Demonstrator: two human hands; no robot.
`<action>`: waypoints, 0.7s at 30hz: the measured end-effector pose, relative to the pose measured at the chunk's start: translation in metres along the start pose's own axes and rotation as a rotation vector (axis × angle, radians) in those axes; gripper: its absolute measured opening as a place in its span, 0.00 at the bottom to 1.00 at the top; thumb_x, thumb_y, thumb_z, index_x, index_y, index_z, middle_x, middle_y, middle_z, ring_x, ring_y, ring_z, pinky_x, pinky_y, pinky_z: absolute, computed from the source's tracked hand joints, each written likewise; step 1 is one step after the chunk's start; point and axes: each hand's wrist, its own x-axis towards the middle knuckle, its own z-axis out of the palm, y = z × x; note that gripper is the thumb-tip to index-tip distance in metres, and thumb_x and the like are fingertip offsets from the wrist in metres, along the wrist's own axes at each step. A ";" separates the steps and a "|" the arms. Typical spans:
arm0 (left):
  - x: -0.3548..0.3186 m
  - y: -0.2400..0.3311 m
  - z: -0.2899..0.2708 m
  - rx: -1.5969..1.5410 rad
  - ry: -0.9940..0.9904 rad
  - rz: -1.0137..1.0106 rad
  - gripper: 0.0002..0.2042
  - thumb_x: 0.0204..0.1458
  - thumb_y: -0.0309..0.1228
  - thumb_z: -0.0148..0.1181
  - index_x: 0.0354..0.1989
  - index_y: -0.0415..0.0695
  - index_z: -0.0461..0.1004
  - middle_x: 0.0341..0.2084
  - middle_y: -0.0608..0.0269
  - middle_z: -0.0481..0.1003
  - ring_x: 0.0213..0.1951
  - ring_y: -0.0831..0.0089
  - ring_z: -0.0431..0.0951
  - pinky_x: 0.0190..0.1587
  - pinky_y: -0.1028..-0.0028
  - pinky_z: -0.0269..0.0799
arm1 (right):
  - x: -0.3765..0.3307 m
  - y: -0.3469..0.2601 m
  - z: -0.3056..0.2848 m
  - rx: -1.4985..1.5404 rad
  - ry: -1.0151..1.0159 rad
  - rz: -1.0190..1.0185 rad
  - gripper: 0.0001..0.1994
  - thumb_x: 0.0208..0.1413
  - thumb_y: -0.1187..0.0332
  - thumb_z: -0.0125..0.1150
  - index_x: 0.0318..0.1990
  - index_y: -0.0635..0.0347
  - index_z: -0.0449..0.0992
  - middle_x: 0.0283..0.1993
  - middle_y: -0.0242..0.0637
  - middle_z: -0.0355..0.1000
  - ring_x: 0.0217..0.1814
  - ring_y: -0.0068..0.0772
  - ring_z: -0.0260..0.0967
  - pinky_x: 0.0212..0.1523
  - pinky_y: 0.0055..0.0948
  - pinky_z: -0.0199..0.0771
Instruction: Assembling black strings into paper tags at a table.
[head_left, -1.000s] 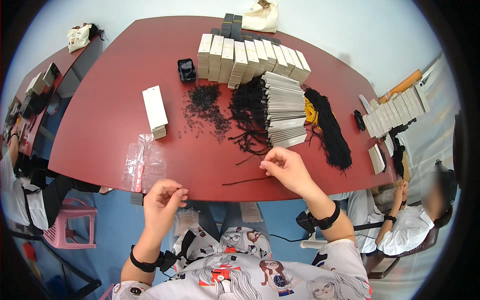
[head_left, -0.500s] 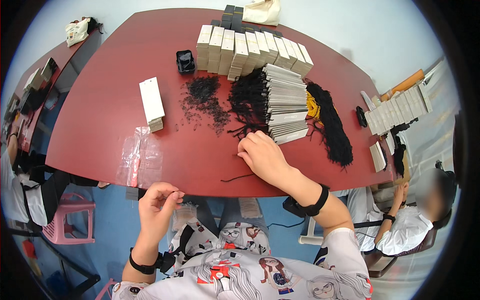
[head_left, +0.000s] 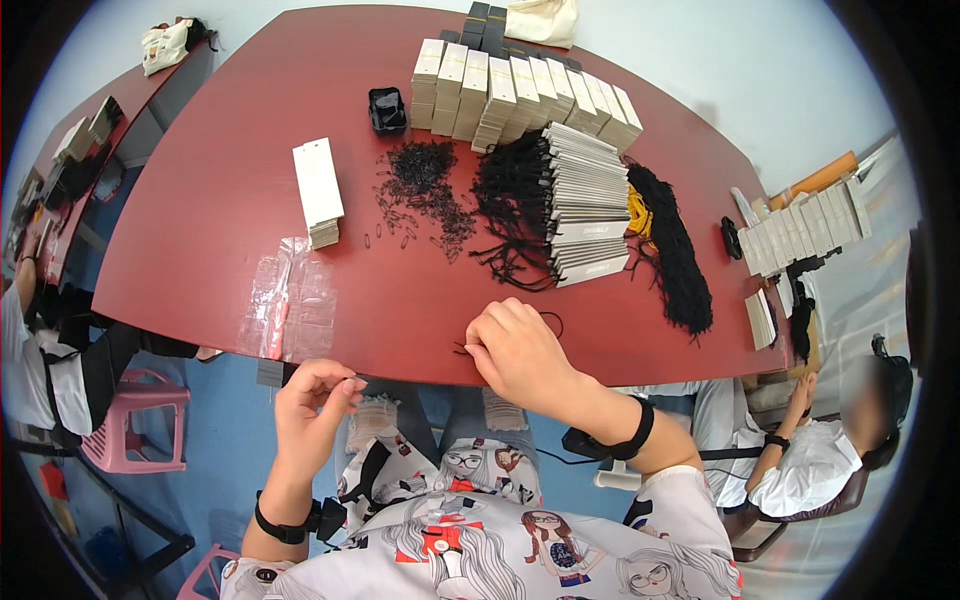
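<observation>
My right hand (head_left: pixel 520 350) is over the table's near edge, its fingers closed on a thin black cord (head_left: pixel 555 320). One loop of the cord shows behind the knuckles and a short end shows beside the fingertips. Just off the table edge, my left hand (head_left: pixel 315 405) pinches thumb and forefinger together. A tiny dark tip shows there, too small to name. Beyond my right hand lies a row of white tags (head_left: pixel 590 200) with black strings (head_left: pixel 510 190). A loose pile of small black safety pins (head_left: pixel 425 175) lies left of the strings.
A stack of white cards (head_left: pixel 318 190) stands at left, behind clear plastic taped down (head_left: pixel 290 310). Banded card stacks (head_left: pixel 500 95) and a black tray (head_left: pixel 387 110) are farther back. A black cord bundle (head_left: pixel 675 260) lies right. A co-worker (head_left: pixel 805 460) sits at right.
My right hand has drawn back from the strung tags toward the near edge and now grips the cord that lay on the table. The left hand keeps its pinch, nearly in place.
</observation>
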 end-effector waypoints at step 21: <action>0.033 0.034 0.050 0.311 -0.271 0.234 0.11 0.45 0.18 0.59 0.39 0.37 0.74 0.34 0.60 0.71 0.34 0.76 0.75 0.37 0.79 0.74 | -0.011 -0.004 0.002 0.301 0.155 0.017 0.06 0.46 0.75 0.56 0.30 0.60 0.65 0.32 0.38 0.63 0.35 0.41 0.59 0.37 0.35 0.58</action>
